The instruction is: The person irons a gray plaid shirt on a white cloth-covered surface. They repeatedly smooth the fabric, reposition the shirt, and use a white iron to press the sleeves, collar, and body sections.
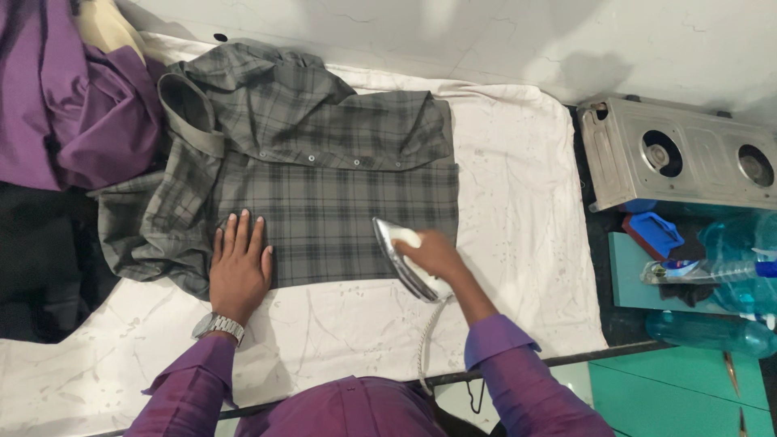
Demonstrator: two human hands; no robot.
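A grey plaid shirt point(324, 170) lies spread on a white cloth-covered surface point(518, 210), collar at the left, button strip across the middle. My left hand point(240, 267) presses flat on the shirt's near left part, fingers together, a metal watch on the wrist. My right hand point(435, 255) grips the handle of a white and silver electric iron point(402, 257), tilted up on its side at the shirt's near right edge, soleplate facing left. Its cord point(426, 340) runs down toward me.
A purple garment point(73, 105) is heaped at the far left beside dark cloth point(40, 259). To the right stand a steel two-burner stove point(680, 154), a blue brush point(654, 233), plastic bottles point(728, 271) and a teal cabinet point(680, 388).
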